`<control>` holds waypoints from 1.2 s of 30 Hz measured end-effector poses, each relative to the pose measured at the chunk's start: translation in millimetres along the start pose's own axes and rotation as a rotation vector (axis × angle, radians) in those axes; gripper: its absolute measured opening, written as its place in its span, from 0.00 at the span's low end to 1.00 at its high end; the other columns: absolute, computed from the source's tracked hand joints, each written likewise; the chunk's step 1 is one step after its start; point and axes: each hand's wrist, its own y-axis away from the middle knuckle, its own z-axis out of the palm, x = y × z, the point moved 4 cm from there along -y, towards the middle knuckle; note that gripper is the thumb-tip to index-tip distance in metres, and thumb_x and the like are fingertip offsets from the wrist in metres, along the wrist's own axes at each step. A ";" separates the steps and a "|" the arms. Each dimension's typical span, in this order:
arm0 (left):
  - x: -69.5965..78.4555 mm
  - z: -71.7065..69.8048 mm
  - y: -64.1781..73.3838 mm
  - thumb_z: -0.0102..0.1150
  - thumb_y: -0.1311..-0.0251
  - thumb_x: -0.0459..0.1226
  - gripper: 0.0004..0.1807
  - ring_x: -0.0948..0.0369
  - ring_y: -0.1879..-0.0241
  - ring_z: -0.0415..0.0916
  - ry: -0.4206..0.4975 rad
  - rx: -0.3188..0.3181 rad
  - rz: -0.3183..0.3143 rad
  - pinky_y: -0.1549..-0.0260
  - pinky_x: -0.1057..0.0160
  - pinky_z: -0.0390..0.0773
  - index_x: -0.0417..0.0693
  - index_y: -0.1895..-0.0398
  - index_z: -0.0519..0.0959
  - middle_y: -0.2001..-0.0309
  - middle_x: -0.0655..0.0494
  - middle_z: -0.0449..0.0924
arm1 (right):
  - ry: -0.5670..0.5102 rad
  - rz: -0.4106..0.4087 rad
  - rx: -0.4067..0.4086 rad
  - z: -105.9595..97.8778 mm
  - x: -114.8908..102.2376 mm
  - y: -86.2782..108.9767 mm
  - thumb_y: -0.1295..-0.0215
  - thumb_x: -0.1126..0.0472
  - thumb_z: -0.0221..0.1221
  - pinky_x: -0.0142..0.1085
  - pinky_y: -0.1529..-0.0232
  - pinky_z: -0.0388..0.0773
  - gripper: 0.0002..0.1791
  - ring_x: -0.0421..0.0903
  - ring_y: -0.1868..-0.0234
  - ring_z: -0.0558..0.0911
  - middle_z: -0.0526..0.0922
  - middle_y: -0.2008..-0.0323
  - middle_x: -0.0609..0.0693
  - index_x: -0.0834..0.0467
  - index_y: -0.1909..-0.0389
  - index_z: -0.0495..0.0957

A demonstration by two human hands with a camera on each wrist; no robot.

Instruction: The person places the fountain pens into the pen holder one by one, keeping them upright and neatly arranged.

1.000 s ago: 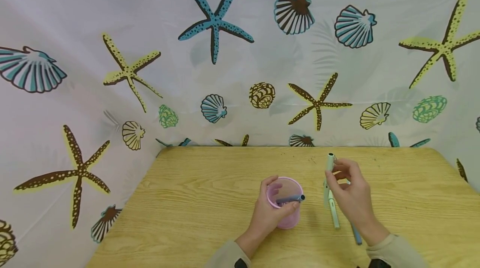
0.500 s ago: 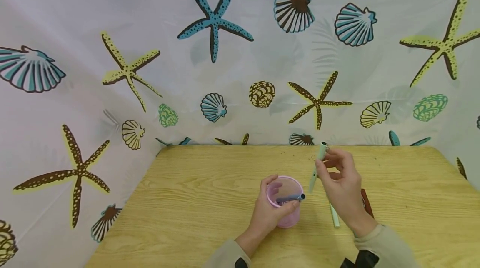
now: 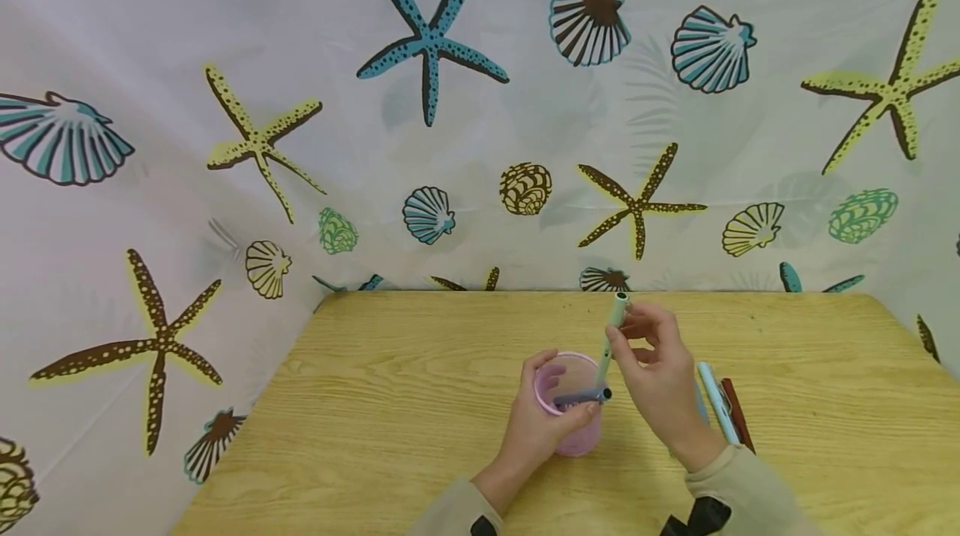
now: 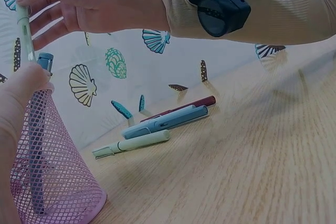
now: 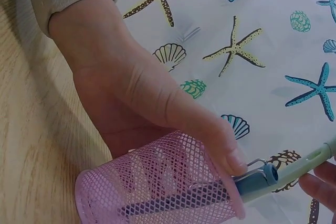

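My left hand [image 3: 534,415] grips a pink mesh pen cup [image 3: 579,441] around its side, the thumb near the rim. Inside the cup a dark blue pen [image 5: 257,179] leans against the rim, its capped end sticking out. With thumb and fingertips my right hand [image 3: 660,378] pinches a pale green pen [image 3: 613,328], held steeply above the cup; its lower end overlaps the cup's mouth in the head view. On the table to the right lie a second pale green pen [image 4: 134,143], a light blue pen [image 3: 717,403], a blue pen [image 4: 194,114] and a dark red pen [image 3: 738,413].
The wooden table [image 3: 390,403] runs back to a white curtain [image 3: 480,119] printed with starfish and shells, which also stands along the left and right sides. The loose pens lie close together, partly behind the right forearm in the head view.
My right hand has carried the pale green pen leftward from above the loose pens to the cup's mouth, uncovering the light blue and dark red pens. The left hand and cup stay put.
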 end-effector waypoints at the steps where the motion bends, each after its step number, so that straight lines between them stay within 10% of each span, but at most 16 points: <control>1: -0.2 0.1 0.2 0.69 0.54 0.36 0.41 0.43 0.42 0.63 0.001 0.000 0.000 0.48 0.45 0.68 0.48 0.37 0.58 0.43 0.41 0.67 | 0.005 -0.001 -0.008 0.7 0.8 1.1 0.49 0.82 0.58 0.27 0.74 0.76 0.20 0.46 0.70 0.79 0.76 0.68 0.61 0.73 0.54 0.67; 36: -1.2 0.4 1.4 0.69 0.54 0.36 0.42 0.42 0.42 0.64 0.010 0.000 0.027 0.49 0.42 0.68 0.47 0.37 0.57 0.43 0.39 0.67 | 0.089 0.087 -0.206 10.0 40.5 32.3 0.48 0.78 0.61 0.34 0.77 0.76 0.16 0.47 0.70 0.78 0.78 0.70 0.53 0.66 0.59 0.71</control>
